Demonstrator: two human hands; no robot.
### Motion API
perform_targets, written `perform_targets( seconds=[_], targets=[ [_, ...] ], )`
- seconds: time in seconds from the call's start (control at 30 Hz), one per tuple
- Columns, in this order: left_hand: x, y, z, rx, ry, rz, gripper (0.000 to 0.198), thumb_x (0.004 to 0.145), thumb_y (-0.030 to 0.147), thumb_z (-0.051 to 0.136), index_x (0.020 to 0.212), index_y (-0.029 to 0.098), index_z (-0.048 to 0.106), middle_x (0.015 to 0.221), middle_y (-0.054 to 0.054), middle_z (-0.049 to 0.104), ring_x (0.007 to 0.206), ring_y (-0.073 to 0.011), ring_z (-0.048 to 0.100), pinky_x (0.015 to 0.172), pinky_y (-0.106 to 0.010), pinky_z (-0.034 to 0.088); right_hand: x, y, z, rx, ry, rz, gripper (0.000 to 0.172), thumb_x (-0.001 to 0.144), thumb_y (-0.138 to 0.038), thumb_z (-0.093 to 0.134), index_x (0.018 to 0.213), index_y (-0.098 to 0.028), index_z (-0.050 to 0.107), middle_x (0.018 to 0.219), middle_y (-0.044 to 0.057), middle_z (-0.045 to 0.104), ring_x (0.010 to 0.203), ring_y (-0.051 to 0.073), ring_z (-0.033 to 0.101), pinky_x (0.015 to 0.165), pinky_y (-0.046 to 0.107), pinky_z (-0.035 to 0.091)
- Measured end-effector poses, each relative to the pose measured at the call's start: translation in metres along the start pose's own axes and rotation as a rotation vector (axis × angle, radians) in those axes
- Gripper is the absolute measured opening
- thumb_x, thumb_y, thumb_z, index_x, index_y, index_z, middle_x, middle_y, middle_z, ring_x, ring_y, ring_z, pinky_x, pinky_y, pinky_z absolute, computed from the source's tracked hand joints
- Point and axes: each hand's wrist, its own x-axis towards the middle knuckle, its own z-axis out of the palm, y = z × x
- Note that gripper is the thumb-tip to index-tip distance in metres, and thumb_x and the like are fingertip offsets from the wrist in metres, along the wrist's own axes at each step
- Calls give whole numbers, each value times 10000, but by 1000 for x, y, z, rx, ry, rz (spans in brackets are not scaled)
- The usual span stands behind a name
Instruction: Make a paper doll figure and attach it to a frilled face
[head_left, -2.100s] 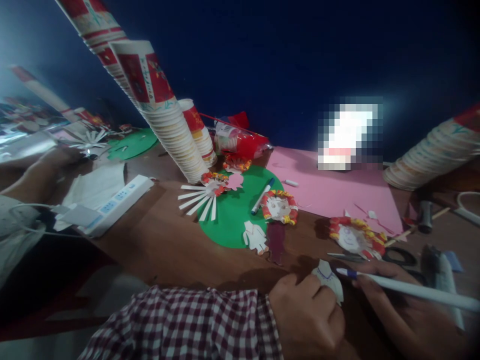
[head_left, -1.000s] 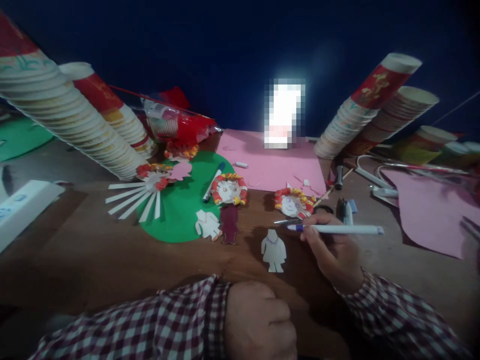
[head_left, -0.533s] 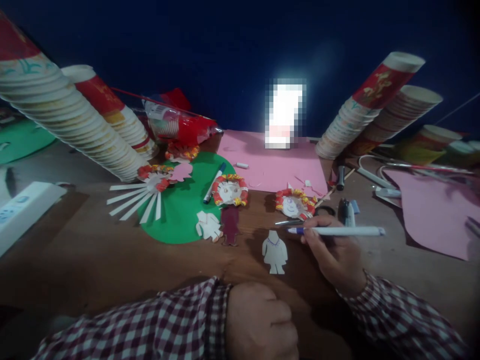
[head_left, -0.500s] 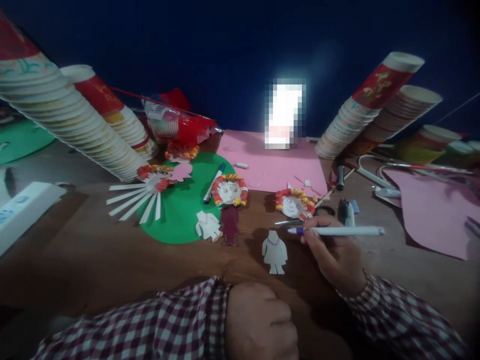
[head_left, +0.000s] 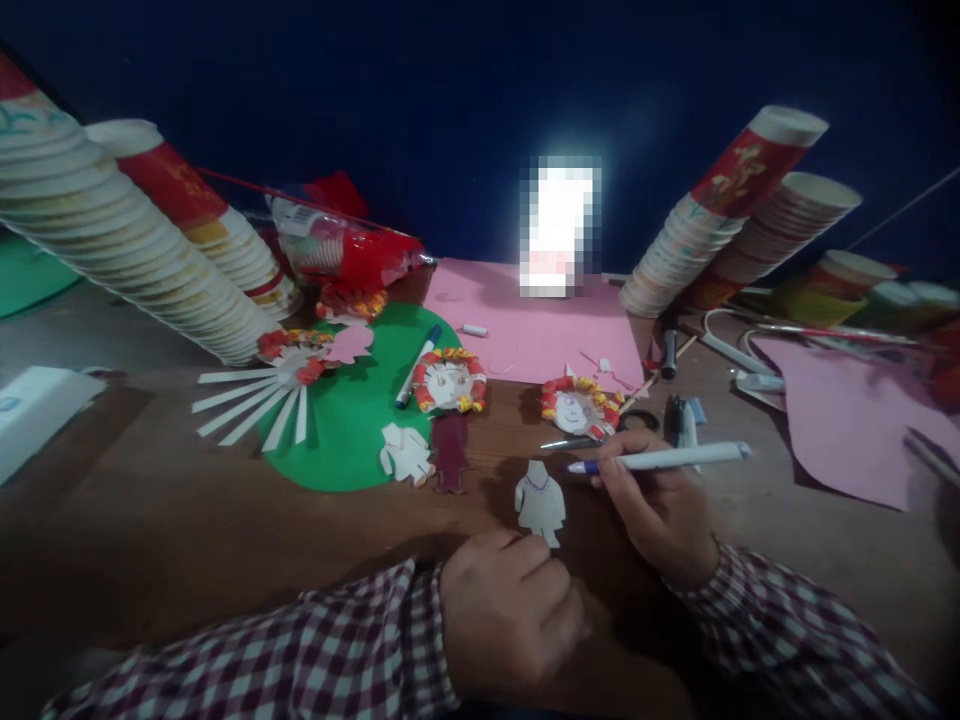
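Between my hands lies a white paper doll cutout (head_left: pixel 540 505), shaped like a headless body in a dress, with a purple dotted neckline drawn on it. My left hand (head_left: pixel 514 615) is curled into a fist just below it, knuckles up, overlapping the cutout's lower left end; its palm side is hidden. My right hand (head_left: pixel 656 500) grips a white marker (head_left: pixel 675 457) whose purple tip points left, a little above the table to the right of the cutout. Beyond that hand is a paper face (head_left: pixel 576 408) ringed in red and yellow, with scissors (head_left: pixel 570 443) beside it.
Another ringed face (head_left: pixel 450 382), a second white cutout (head_left: pixel 405 453) and a maroon cutout (head_left: pixel 450 455) lie by a green paper (head_left: pixel 330 455). Leaning cup stacks stand left (head_left: pixel 142 250) and right (head_left: pixel 720 210). Pink paper (head_left: pixel 540 350) lies at the back beneath a bright pixelated screen.
My left hand has moved up, its fist now reaching the foot of the cutout. The marker in my right hand has tilted slightly. The whole view has shifted a little.
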Motion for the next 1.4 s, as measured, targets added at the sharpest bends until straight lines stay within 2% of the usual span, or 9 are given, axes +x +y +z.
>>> perform_targets(
  seconds=[0.23,0.5,0.67,0.93,1.2,1.4],
  targets=[
    [1,-2,1,72,-32,-69,116,837,246,550,759,167,586,616,7,502,617,-154,485,492,-293,333,0,0,-1,0,-10,-18,82,856,-232,523,787,-203,553,618,-7,575,534,131,546,479,237,431],
    [0,-3,3,25,-60,-59,156,854,245,533,753,139,587,721,-30,593,743,-164,549,642,-306,458,-1,1,-2,-34,-56,-34,90,837,-213,524,747,-205,528,530,-38,526,446,111,482,431,226,374],
    [1,-3,5,31,-93,-73,181,852,242,523,702,148,559,661,-17,546,670,-160,516,585,-312,422,0,-2,-3,-89,-109,-79,131,836,-220,509,707,-206,520,513,-37,507,435,114,465,427,236,368],
    [-5,0,11,81,-92,-100,211,867,240,484,674,156,500,660,-7,478,650,-149,470,529,-312,317,1,1,-4,-205,-82,-174,138,835,-263,502,715,-206,540,518,-18,549,440,145,518,431,263,417],
    [-9,2,12,99,-145,-108,187,866,252,485,706,158,509,686,-11,486,666,-150,469,517,-289,288,4,-1,-3,-290,-38,-227,190,838,-317,491,691,-212,550,576,18,614,493,174,577,469,285,445],
    [-9,3,11,90,-116,-126,181,869,244,481,714,158,514,696,-11,497,677,-150,475,509,-298,278,3,2,-3,-271,-65,-246,162,853,-294,486,725,-216,548,576,12,611,492,172,577,461,280,437]
  ],
)
